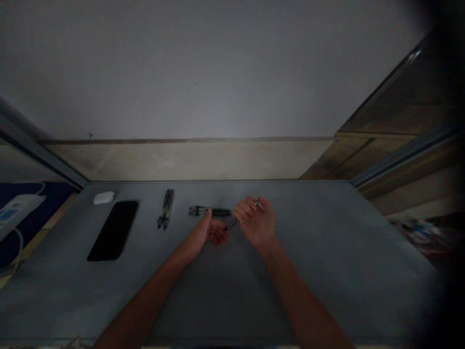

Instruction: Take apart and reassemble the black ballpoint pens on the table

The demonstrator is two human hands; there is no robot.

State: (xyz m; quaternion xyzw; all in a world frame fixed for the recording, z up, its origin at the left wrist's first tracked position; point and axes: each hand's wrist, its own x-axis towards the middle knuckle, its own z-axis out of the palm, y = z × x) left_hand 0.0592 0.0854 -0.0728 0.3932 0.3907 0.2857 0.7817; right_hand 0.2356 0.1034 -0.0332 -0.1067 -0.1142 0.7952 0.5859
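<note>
Head view, looking forward and down on a grey tabletop. 12 o'clock taken as straight ahead, away from the wearer. Both forearms enter from the bottom edge.

Right hand closed in a tight grip around a slim pen. Metal end pokes out of the fist at about 1 o'clock, dark tip points to about 8 o'clock. Left hand sits at 9 o'clock from the right hand, narrow, thumb raised, fingers loosely curled. Pen tip just beside those fingers; contact cannot be told in this dim light, and nothing is seen held.

Black pen lies flat and crosswise at 12 o'clock from the left hand, its middle hidden behind the thumb. Further out at 10 o'clock, a dark pen-like item lies lengthwise; one piece or two, cannot tell. Beyond it, a black smartphone, with a small white case at its 12 o'clock.

Past the tabletop's left edge, a blue mat carries a white packet with a cable. Plain grey wall ahead, wood panelling at 2 o'clock
</note>
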